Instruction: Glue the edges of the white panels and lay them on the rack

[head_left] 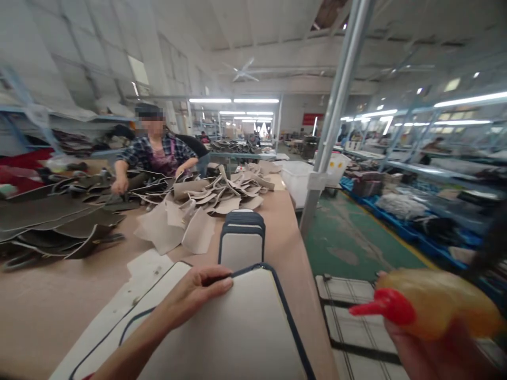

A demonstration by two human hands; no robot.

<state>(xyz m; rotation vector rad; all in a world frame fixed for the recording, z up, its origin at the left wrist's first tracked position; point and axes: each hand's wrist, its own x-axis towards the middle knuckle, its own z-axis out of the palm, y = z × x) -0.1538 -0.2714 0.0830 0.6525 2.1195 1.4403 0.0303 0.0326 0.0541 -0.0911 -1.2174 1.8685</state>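
A white panel with a dark blue edge [237,322] lies in front of me, on top of other white panels. My left hand [202,290] pinches its far edge between thumb and fingers. Off to the right, my right hand [439,348] is wrapped around a squeeze bottle [447,298] with amber contents and a red nozzle pointing left. The bottle is held sideways, apart from the panel. Just beyond the panel, a stack of smaller dark-edged pieces [242,248] sits on the table.
The brown table [285,227] bears a heap of beige pieces [233,184] and dark curved sheets [59,221] at left. A co-worker [158,148] handles pieces across it. A metal post [332,105] and white bins [297,179] stand at the right edge.
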